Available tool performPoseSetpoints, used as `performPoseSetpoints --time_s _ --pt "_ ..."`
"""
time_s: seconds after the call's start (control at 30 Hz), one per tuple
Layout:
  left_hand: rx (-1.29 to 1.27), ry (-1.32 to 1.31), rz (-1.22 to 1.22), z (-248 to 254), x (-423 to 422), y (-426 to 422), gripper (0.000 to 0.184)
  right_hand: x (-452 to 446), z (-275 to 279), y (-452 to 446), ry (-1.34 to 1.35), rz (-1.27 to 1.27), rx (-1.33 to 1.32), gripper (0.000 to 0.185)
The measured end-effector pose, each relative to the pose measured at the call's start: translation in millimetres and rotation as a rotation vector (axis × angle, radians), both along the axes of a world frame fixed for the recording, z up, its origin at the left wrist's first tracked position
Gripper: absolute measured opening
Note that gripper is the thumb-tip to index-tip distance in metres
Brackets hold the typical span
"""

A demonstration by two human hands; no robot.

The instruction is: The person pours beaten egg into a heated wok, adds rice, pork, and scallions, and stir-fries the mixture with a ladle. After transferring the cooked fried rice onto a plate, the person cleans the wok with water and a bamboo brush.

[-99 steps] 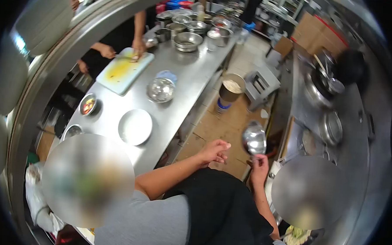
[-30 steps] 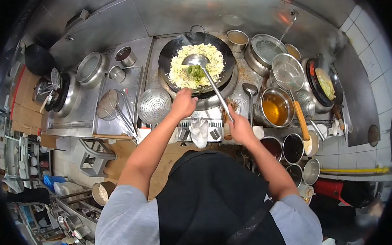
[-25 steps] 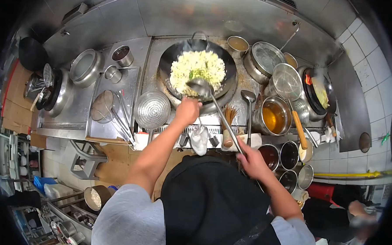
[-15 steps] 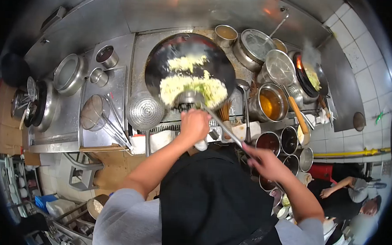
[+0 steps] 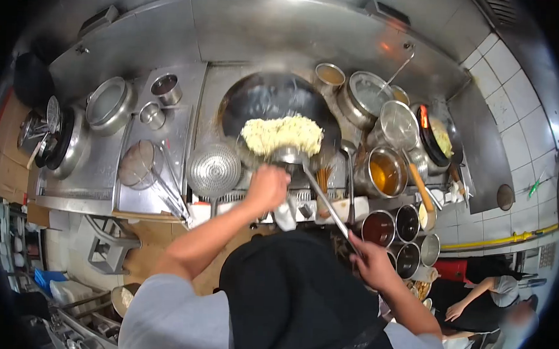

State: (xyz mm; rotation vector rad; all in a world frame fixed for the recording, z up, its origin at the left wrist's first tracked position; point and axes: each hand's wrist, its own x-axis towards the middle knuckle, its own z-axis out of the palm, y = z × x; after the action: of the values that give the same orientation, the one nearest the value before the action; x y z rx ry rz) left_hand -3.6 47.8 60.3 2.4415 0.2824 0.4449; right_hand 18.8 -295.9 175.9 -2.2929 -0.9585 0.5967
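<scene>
A large black wok sits over the stove in front of me. Pale yellow fried rice with a few green bits lies heaped across its near half. My left hand is closed at the wok's near edge, and a white cloth hangs just below it. The exact grip point is hidden under the fingers. In my right hand is the long handle of a metal ladle. The ladle's bowl rests against the near side of the rice.
A perforated skimmer lies left of the wok, beside a wire strainer. To the right stand a pot of amber liquid, several sauce containers and a second wok with food. A co-worker is at lower right.
The rice, earlier in two patches with some farther up the wok, is now one mass near the ladle. My right hand has moved slightly down. The camera view has shifted.
</scene>
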Motion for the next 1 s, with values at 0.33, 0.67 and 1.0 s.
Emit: performPoseSetpoints --time_s 0.33,0.67,1.0 --pt "0.096 -0.067 0.015 -81.2 21.0 3.3 0.029 75.2 -106.3 94.3 -0.278 -0.06 0.005 0.059" --pt "0.101 0.256 0.01 -66.1 74.1 65.5 0.032 67.2 -17.8 86.8 0.733 -0.238 0.482 0.041" --pt "0.145 0.265 0.101 -76.4 80.2 42.7 0.032 220.0 -10.5 257.1 -0.424 0.05 1.008 0.03"
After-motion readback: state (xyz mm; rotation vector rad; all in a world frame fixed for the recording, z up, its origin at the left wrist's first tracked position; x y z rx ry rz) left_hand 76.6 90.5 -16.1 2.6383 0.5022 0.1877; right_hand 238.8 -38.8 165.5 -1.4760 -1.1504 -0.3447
